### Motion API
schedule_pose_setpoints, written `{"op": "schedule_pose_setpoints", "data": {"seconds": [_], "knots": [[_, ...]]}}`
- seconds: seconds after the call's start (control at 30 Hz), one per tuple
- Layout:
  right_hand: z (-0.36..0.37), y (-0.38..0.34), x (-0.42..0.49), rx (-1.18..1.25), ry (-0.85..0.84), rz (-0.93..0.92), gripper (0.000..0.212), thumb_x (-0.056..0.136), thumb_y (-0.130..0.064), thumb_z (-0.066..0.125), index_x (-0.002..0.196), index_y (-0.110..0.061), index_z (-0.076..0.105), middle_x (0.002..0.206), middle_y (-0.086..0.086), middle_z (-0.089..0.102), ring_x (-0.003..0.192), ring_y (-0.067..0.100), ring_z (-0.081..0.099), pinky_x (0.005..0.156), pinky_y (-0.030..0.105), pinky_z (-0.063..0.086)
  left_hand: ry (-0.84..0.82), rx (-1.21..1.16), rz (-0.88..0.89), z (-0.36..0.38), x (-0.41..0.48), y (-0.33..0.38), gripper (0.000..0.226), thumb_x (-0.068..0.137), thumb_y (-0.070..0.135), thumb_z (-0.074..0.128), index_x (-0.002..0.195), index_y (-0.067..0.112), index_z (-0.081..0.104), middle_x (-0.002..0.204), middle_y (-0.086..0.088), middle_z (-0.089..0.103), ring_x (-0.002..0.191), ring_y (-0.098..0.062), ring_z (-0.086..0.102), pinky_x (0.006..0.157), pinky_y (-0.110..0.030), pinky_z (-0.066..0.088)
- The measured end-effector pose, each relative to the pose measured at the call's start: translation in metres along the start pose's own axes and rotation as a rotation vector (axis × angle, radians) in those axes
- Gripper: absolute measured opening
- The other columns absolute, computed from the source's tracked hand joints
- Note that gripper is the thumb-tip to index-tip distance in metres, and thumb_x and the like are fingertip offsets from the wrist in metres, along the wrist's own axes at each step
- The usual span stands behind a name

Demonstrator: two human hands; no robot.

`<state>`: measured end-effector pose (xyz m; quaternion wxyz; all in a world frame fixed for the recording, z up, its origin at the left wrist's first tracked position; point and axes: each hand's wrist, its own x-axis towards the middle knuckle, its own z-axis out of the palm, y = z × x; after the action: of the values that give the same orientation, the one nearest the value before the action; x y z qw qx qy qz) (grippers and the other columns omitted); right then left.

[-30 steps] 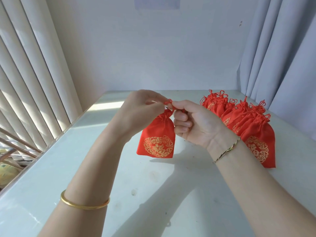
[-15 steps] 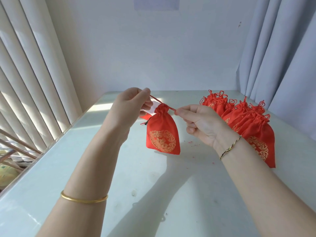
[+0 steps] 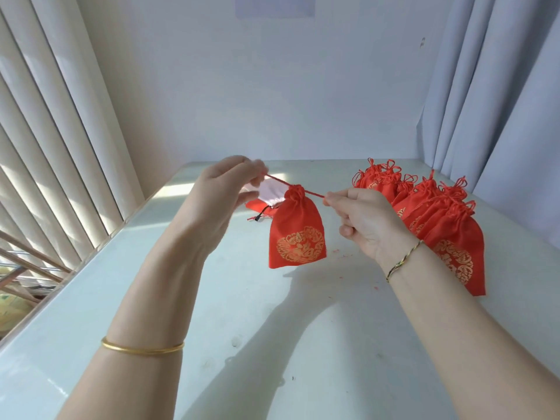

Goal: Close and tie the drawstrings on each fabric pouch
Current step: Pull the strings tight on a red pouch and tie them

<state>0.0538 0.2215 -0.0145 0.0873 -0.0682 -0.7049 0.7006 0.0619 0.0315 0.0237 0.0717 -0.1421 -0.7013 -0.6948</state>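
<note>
Head: drawstring (image 3: 313,194) stretched wider (pouch (image 3: 297,234) cinched).

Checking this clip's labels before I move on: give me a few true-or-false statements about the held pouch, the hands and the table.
1. The left hand and right hand each pinch an end of the drawstring of one red pouch. True.
2. A pile of red pouches lies on the table to the right. True.
3. The held pouch lies flat on the table. False: it hangs in the air from the taut drawstring.
4. Its mouth is wide open. False: it is gathered shut.
5. The gold bangle is on the right arm. False: it is on the left forearm.
</note>
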Motion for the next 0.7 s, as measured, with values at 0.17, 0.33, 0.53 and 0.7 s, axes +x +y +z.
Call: {"op": "schedule_pose_setpoints", "data": {"seconds": [0.17, 0.33, 0.53, 0.7], "knots": [[0.002, -0.002, -0.004, -0.042, -0.071, 0.019, 0.022, 0.09, -0.019, 0.059, 0.069, -0.012, 0.058, 0.058, -0.001, 0.038, 0.037, 0.004, 0.026, 0.037, 0.017, 0.021, -0.192, -0.238, -0.051, 0.013, -0.002, -0.001, 0.025, 0.096, 0.016, 0.046, 0.075, 0.01, 0.057, 0.074, -0.003, 0.062, 0.075, -0.017, 0.065, 0.078, -0.03, 0.049], [0.003, -0.02, -0.014, 0.107, -0.188, -0.04, 0.027, 0.092, -0.022, 0.056, 0.067, -0.013, 0.053, 0.06, 0.001, 0.053, 0.035, 0.006, 0.026, 0.036, 0.015, 0.018, -0.238, -0.081, -0.165, 0.009, -0.001, -0.006, 0.013, 0.086, 0.009, 0.057, 0.091, 0.005, 0.069, 0.066, 0.0, 0.057, 0.06, -0.01, 0.056, 0.065, -0.019, 0.049], [0.014, -0.029, -0.025, 0.162, -0.265, -0.125, 0.024, 0.092, -0.02, 0.056, 0.071, -0.009, 0.06, 0.06, 0.001, 0.059, 0.035, 0.005, 0.032, 0.036, 0.016, 0.021, -0.236, 0.272, -0.073, 0.016, -0.004, -0.005, 0.005, 0.081, 0.014, 0.07, 0.082, 0.009, 0.071, 0.075, -0.005, 0.064, 0.066, -0.011, 0.059, 0.074, -0.025, 0.053], [0.012, -0.032, -0.026, 0.356, -0.376, -0.024, 0.026, 0.095, -0.025, 0.047, 0.1, -0.007, 0.065, 0.091, 0.007, 0.071, 0.041, 0.007, 0.041, 0.039, 0.017, 0.033, -0.201, 0.24, -0.073, 0.013, -0.002, -0.007, 0.008, 0.084, 0.012, 0.066, 0.082, 0.004, 0.068, 0.074, -0.008, 0.063, 0.068, -0.017, 0.057, 0.081, -0.032, 0.055]]}}
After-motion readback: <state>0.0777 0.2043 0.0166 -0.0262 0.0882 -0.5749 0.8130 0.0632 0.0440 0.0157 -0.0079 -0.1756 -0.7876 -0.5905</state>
